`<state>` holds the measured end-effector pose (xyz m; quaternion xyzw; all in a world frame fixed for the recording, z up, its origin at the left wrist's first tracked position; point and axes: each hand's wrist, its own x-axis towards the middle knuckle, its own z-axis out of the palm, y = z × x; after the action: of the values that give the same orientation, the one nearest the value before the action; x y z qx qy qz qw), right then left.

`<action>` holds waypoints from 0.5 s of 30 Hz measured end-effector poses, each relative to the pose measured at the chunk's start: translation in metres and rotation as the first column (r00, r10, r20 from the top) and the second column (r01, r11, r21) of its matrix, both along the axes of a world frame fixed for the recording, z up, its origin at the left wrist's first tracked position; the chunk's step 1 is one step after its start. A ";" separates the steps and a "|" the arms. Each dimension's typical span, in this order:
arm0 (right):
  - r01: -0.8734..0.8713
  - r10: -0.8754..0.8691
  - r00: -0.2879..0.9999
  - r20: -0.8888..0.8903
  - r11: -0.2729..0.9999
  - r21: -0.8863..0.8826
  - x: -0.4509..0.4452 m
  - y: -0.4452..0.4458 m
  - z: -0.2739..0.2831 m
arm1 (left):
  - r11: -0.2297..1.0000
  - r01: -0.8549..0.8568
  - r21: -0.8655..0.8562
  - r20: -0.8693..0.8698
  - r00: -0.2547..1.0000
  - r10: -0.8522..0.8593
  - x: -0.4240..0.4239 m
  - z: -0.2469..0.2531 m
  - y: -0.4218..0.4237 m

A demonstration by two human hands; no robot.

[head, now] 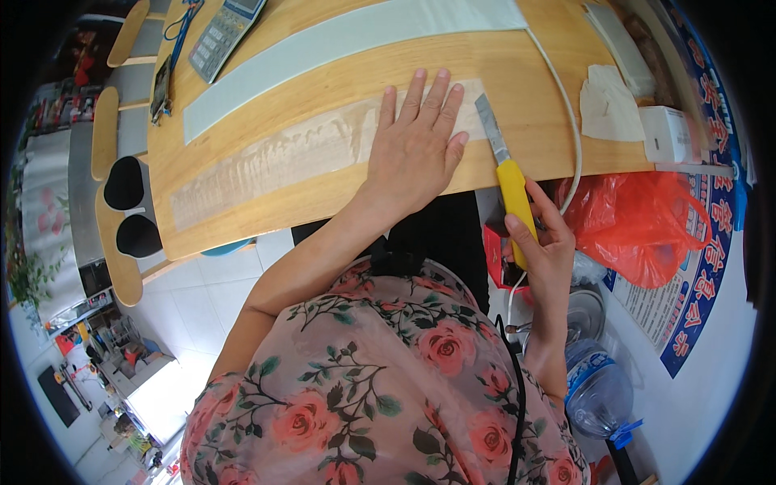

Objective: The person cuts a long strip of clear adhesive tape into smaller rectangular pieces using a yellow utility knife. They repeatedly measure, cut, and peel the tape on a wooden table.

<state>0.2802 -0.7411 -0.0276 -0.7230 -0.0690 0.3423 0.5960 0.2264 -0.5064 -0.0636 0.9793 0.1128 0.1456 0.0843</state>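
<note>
My left hand (417, 142) lies flat with its fingers spread, pressing on a long strip of clear film (267, 159) on the wooden table (521, 66). Wrinkles run through the film's left half, and part of the strip is hidden under the hand. In my right hand (548, 233), at the table's front edge, is a yellow-handled utility knife (515, 194). Its blade (491, 121) is extended and points away from me, over or near the film's right end; whether it touches cannot be told. Beyond the film lies a pale, whitish strip (357, 39).
A calculator (224, 39) sits at the back left. A white cable (561, 85) crosses the table's right side near a cloth (609, 106) and a small white box (667, 134). Below hang a red plastic bag (630, 224) and, lower, a large water bottle (597, 388). Chairs (106, 133) stand left.
</note>
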 end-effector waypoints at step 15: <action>0.165 0.002 0.758 0.653 0.967 -0.194 0.079 0.048 -0.002 | 1.000 -0.006 0.023 0.005 1.000 0.006 0.001 -0.001 -0.001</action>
<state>0.3594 -0.6927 -0.0292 -0.8652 -0.1972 0.0507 0.4582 0.2270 -0.5076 -0.0642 0.9795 0.1139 0.1495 0.0727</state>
